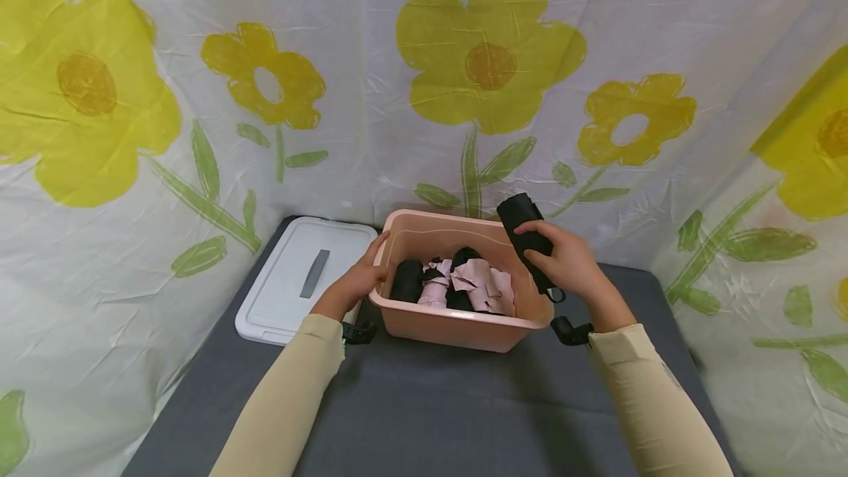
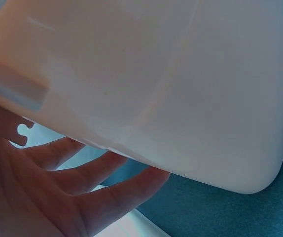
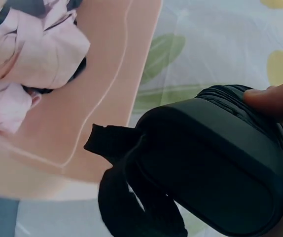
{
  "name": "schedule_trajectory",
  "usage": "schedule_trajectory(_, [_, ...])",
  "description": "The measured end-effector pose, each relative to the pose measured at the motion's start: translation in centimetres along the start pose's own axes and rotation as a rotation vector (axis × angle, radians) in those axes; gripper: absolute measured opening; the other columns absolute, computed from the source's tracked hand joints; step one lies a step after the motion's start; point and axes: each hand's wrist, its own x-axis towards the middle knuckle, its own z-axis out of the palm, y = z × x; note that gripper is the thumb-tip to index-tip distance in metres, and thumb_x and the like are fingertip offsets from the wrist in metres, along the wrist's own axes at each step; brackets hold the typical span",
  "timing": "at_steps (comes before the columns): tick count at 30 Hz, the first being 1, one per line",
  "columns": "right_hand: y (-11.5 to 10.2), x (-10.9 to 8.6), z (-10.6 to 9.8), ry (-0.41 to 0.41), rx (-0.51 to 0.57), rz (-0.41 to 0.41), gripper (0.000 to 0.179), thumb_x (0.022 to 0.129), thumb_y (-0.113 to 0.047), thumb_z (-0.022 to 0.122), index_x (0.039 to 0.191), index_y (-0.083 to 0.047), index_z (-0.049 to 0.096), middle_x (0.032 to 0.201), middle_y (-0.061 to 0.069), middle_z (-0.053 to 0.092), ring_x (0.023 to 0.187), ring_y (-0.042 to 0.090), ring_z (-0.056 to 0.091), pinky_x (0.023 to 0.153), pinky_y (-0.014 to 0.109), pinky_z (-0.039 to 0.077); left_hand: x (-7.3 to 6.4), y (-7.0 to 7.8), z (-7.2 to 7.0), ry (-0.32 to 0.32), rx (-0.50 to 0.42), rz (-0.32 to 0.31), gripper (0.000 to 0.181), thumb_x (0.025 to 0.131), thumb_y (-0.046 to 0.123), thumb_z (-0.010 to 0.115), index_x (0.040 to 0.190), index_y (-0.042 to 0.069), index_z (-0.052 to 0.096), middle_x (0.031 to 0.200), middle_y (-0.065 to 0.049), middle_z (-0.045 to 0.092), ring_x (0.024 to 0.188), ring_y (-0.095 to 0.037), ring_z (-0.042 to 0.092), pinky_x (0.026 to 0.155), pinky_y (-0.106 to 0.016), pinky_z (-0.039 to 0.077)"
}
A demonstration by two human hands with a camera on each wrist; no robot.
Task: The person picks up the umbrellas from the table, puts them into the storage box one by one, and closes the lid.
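Observation:
My right hand (image 1: 571, 262) grips a black folding umbrella (image 1: 518, 221), tilted above the right end of a pink storage bin (image 1: 450, 330). In the right wrist view the umbrella's flat oval handle end (image 3: 215, 173) and its wrist strap (image 3: 119, 197) face the camera. My left hand (image 1: 352, 285) holds the bin's left rim; in the left wrist view its fingers (image 2: 117, 197) touch the outside of the bin (image 2: 181, 98). Inside the bin lie a black rolled item (image 1: 407, 282) and several pink and black bundles (image 1: 489, 287).
A white lid (image 1: 274, 308) with a grey handle (image 1: 314, 273) lies left of the bin on the dark grey table (image 1: 424, 403). Behind and at both sides hangs a white curtain (image 1: 361, 94) with yellow flowers.

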Motion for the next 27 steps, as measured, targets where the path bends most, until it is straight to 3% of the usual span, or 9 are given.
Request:
schedule_trajectory(7, [-1.1, 1.4, 0.6, -0.037, 0.032, 0.01, 0.038, 0.093, -0.021, 0.06, 0.13, -0.03, 0.056, 0.131, 0.015, 0.058, 0.092, 0.031, 0.065, 0.072, 0.041, 0.053, -0.2, 0.4, 0.0, -0.003, -0.011, 0.004, 0.086, 0.085, 0.003, 0.041, 0.154, 0.043, 0.008, 0.162, -0.009, 0.009, 0.129, -0.036, 0.033, 0.071, -0.034, 0.042])
schedule_trajectory(16, [-2.1, 2.9, 1.7, -0.084, 0.072, 0.012, 0.038, 0.092, -0.021, 0.063, 0.128, -0.032, 0.058, 0.131, 0.014, 0.057, 0.087, 0.031, 0.063, 0.067, 0.038, 0.051, -1.8, 2.5, -0.2, -0.056, -0.044, -0.024, 0.087, 0.084, -0.002, 0.04, 0.156, 0.033, 0.005, 0.162, -0.016, 0.005, 0.132, -0.04, 0.031, 0.066, -0.034, 0.044])
schedule_trajectory(27, [-2.5, 4.7, 3.5, -0.132, 0.075, -0.007, 0.039, 0.089, -0.018, 0.065, 0.127, -0.029, 0.06, 0.127, 0.016, 0.06, 0.092, 0.032, 0.062, 0.071, 0.039, 0.051, -0.1, 0.0, 0.1, 0.006, -0.019, -0.011, 0.087, 0.084, 0.004, 0.041, 0.151, 0.049, 0.009, 0.162, -0.009, 0.008, 0.133, -0.038, 0.032, 0.068, -0.033, 0.045])
